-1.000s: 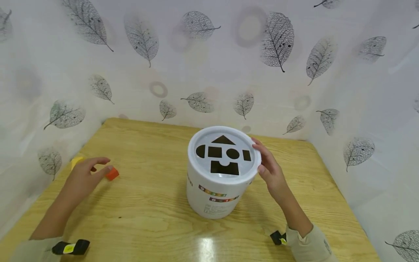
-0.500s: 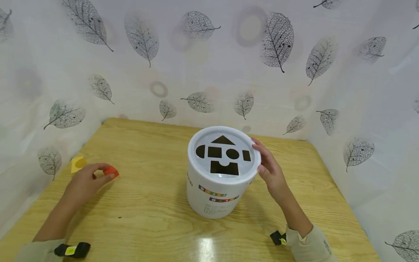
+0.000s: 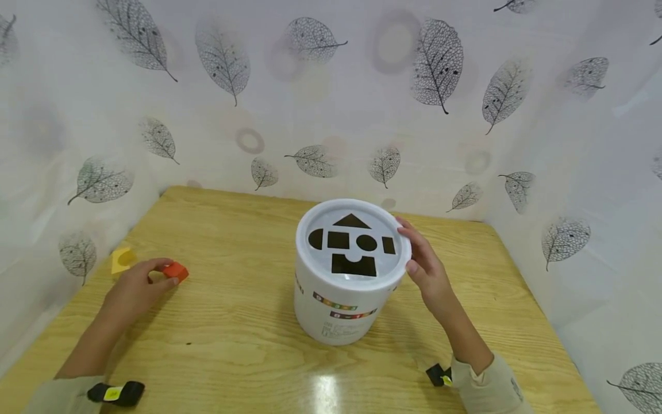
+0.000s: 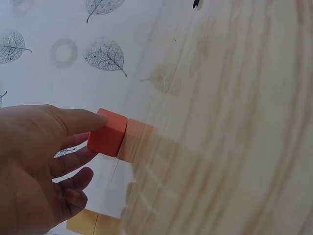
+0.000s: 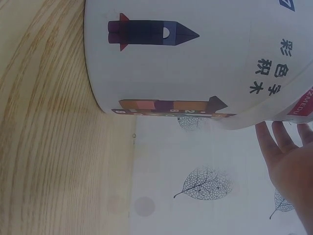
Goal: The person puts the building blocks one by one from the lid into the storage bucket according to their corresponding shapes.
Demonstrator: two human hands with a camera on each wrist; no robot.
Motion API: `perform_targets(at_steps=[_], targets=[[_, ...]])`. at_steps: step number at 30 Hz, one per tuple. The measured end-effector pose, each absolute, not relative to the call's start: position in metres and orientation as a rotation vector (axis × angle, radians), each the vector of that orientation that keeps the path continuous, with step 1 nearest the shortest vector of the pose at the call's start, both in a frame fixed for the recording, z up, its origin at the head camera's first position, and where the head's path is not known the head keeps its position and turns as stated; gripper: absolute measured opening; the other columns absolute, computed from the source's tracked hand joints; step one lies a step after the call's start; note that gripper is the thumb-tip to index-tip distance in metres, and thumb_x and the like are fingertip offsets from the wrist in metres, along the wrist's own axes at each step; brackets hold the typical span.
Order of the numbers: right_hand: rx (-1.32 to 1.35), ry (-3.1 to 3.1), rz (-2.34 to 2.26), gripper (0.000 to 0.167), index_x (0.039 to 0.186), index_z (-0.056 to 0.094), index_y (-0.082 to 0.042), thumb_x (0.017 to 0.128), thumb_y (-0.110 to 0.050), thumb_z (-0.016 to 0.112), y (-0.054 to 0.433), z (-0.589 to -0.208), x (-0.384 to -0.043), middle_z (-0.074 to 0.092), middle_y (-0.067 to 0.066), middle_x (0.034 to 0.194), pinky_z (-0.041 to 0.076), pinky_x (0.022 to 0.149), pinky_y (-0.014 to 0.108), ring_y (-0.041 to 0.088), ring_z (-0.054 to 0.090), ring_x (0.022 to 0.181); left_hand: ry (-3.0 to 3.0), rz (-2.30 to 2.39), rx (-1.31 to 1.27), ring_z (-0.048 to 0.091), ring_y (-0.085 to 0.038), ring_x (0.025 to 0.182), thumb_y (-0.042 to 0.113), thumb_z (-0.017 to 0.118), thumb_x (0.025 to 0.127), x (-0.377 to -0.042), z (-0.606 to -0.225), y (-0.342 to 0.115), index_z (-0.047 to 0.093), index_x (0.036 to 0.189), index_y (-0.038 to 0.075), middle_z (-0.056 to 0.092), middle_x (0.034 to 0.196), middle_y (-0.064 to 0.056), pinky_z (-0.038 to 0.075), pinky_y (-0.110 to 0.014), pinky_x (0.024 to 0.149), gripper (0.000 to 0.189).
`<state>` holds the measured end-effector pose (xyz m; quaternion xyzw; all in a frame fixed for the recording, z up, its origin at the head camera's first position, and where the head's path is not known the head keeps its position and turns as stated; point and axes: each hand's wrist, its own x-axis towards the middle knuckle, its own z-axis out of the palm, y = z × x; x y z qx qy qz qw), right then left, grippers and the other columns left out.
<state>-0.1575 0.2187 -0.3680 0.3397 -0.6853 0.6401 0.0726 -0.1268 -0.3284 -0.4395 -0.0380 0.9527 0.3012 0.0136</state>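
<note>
On the left of the table, my left hand (image 3: 135, 289) pinches a small red block (image 3: 177, 271) between thumb and fingers. The left wrist view shows the same red block (image 4: 107, 133) right at the glossy tabletop, which mirrors it. A yellow block (image 3: 123, 260) with a rounded notch lies just behind that hand. Near the middle stands a white round bucket (image 3: 331, 316), upright, its lid (image 3: 383, 273) cut with several shaped holes. My right hand (image 3: 430, 273) touches the right side of the lid's rim, fingers fairly straight in the right wrist view.
The wooden table (image 3: 233, 333) ends at leaf-patterned white curtains (image 3: 336, 115) behind and on both sides. Black straps (image 3: 116, 393) sit at both wrists. Rocket and pencil pictures with printed characters decorate the bucket's side in the right wrist view.
My left hand has lowered slightly and its thumb and fingers have come together on the red block. More of the yellow block shows behind it. The right hand and bucket stay put.
</note>
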Motion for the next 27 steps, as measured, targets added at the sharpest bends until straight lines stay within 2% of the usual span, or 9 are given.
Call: perform_targets(at_steps=[7,11,15,19,22,27], targets=[[1.032,-2.05,1.917,0.058,0.151,0.036,0.003,0.106,-0.03,0.053,0.22,-0.37,-0.16,0.026,0.009,0.166,0.044,0.107,0.025,0.016,0.037,0.147,2.988,0.959,-0.085,0.059,-0.031,0.092,0.039,0.058,0.101,-0.127,-0.437,-0.326,0.048,0.144,-0.004,0.056,0.129,-0.029,0.046,-0.033,0.064,0.062],[1.035,-2.063,1.904,0.059,0.151,0.035,0.003,0.106,-0.031,0.053,0.22,-0.371,-0.16,0.025,0.011,0.166,0.044,0.108,0.025,0.017,0.036,0.148,2.971,1.056,-0.057,0.055,-0.028,0.09,0.041,0.059,0.101,-0.128,-0.434,-0.322,0.05,0.143,-0.003,0.054,0.132,-0.027,0.046,-0.031,0.061,0.061],[1.03,-2.08,1.906,0.061,0.152,0.034,0.002,0.106,-0.033,0.053,0.22,-0.37,-0.159,0.024,0.01,0.166,0.044,0.108,0.025,0.017,0.036,0.148,2.958,1.135,0.0,0.051,-0.031,0.097,0.041,0.061,0.1,-0.13,-0.425,-0.315,0.05,0.142,-0.001,0.053,0.135,-0.025,0.047,-0.032,0.062,0.06],[1.032,-2.08,1.912,0.062,0.152,0.034,0.002,0.106,-0.034,0.053,0.22,-0.37,-0.159,0.023,0.012,0.166,0.044,0.108,0.026,0.017,0.035,0.148,2.929,1.188,0.076,0.049,-0.034,0.106,0.042,0.061,0.1,-0.132,-0.409,-0.302,0.049,0.143,0.004,0.053,0.138,-0.023,0.048,-0.034,0.066,0.059],[1.038,-2.073,1.911,0.061,0.152,0.034,0.002,0.106,-0.033,0.053,0.22,-0.37,-0.159,0.022,0.015,0.166,0.044,0.109,0.026,0.017,0.035,0.149,2.903,1.231,0.127,0.048,-0.031,0.108,0.044,0.061,0.1,-0.134,-0.392,-0.287,0.049,0.145,0.008,0.054,0.138,-0.018,0.048,-0.035,0.067,0.059],[1.048,-2.063,1.906,0.057,0.152,0.035,0.001,0.106,-0.029,0.052,0.221,-0.371,-0.16,0.02,0.02,0.165,0.043,0.109,0.026,0.018,0.034,0.149,2.901,1.288,0.276,0.046,-0.025,0.106,0.038,0.063,0.1,-0.136,-0.364,-0.255,0.052,0.144,0.013,0.057,0.133,-0.012,0.045,-0.035,0.072,0.052]])
